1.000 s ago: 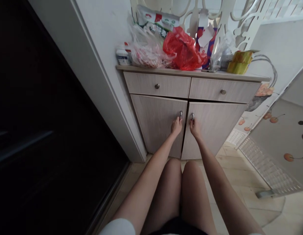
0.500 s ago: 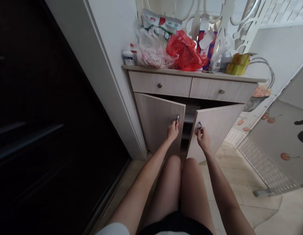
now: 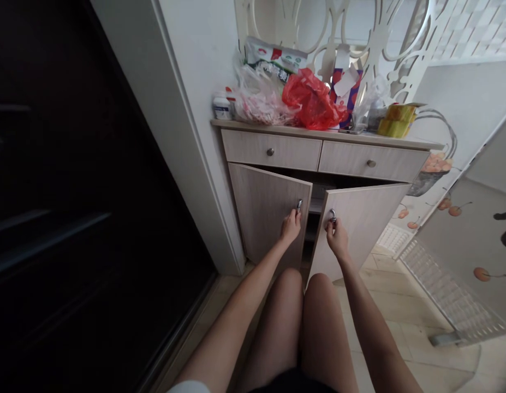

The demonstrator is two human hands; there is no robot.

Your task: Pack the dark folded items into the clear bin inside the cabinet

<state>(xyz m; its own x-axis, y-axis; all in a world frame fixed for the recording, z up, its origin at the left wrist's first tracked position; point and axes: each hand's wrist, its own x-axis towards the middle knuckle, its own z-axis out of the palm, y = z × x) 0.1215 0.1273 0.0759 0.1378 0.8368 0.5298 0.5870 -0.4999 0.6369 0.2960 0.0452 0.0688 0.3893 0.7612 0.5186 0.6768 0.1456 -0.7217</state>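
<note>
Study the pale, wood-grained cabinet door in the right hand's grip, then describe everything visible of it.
The pale, wood-grained cabinet door is a flat, upright panel that looks like laminated board. A curved, shiny handle, apparently metal, is fixed near its upper free corner, gripped by the right hand. The door stands partly open, swung outward, leaving a dark gap beneath the pale, flat-fronted drawer. The right arm and right knee hide parts of it; contact with the knee is unclear.

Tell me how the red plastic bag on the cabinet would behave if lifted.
The red plastic bag would probably sag and fold, since its film looks thin and crumpled. It might drag the clear bag lying close on its left. Any contents are hidden.
</note>
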